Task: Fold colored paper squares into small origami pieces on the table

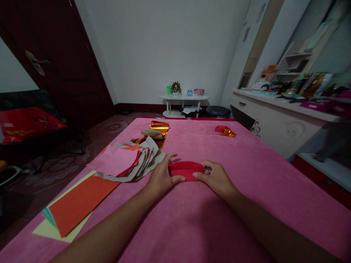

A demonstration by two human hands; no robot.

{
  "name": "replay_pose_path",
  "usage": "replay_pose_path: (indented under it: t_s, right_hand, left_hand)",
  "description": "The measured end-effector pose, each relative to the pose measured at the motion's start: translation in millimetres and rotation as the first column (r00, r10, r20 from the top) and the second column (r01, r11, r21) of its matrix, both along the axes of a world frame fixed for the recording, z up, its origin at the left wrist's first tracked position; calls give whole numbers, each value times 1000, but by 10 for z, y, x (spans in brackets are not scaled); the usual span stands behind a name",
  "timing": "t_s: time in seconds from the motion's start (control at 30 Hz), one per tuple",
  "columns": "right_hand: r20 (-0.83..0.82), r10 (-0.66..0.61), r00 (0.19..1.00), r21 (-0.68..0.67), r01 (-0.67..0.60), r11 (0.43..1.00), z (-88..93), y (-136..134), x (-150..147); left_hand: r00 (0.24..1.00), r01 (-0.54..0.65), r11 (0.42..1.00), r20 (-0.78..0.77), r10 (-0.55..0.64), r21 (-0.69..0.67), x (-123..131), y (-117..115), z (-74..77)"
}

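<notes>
A piece of red paper (187, 171), with a crease or fold running across it, lies between my two hands at the middle of the pink-covered table. My left hand (162, 172) grips its left end, the thumb on top and the forefinger stretched out past the far edge. At the right end my right hand (216, 175) pinches the paper between thumb and curled fingers. Just left of my left hand is a pile of cut paper pieces (117, 160) in pink, red, orange and grey.
Coloured sheets, orange on top (85, 201), lie at the table's left edge. A gold foil roll (159, 128) sits behind the pile. Red and gold crumpled pieces (227, 132) lie at the far right. Beyond stand a small white table (183, 97) and a cluttered dresser (285, 113).
</notes>
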State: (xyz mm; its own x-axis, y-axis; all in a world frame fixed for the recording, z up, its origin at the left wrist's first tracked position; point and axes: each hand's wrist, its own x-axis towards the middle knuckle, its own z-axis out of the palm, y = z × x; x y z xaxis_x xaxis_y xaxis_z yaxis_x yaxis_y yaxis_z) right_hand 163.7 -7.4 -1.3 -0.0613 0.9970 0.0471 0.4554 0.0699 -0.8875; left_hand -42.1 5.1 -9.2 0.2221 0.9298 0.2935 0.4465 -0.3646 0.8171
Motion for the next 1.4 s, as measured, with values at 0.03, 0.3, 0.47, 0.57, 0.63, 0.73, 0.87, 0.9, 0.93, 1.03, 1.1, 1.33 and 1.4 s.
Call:
replay_pose_path:
  t_s: [0.03,0.3,0.47,0.57,0.63,0.73,0.87,0.9,0.93,1.03,1.1,1.33,1.4]
  right_hand:
    - [-133,16,991,-4,-17,1000,-12,-2,-12]
    - [-451,16,892,38,1,999,-32,-27,-104]
    - [-472,81,878,72,-53,996,-68,-23,-136]
    - [-374,101,922,96,-69,993,-83,-27,-145]
    - [-317,107,942,111,-76,991,-81,-37,-153]
    - [-287,134,948,97,-111,989,-64,-57,-163]
    - [-344,150,927,86,-128,988,-59,-62,-156]
    - [-357,141,924,84,-118,989,-69,-54,-149]
    - [-359,126,925,77,-105,992,-83,-43,-141]
    - [-318,60,946,77,-37,996,-137,4,-114]
    - [-291,40,956,97,-12,995,-164,28,-95]
    - [-191,3,982,161,28,987,-119,1,-30]
    - [-156,17,988,159,8,987,-93,-12,-10]
  left_hand:
    - [995,3,998,97,3,-59,8,0,11]
    - [848,170,930,528,30,-326,92,-83,99]
    - [832,200,937,554,-8,-287,124,-77,58]
    - [833,217,936,552,-30,-276,139,-81,61]
    - [833,210,936,553,-21,-281,150,-99,78]
    - [842,182,943,540,-4,-277,153,-121,85]
    - [864,137,947,503,30,-292,128,-109,40]
    - [866,124,948,499,41,-294,121,-101,28]
    - [868,114,949,494,49,-295,115,-94,18]
    - [880,86,956,471,60,-282,102,-76,-1]
    - [889,63,962,454,67,-265,92,-65,-13]
    - [929,-43,986,357,98,-158,15,-6,-80]
    - [943,-77,989,312,113,-126,2,14,-102]
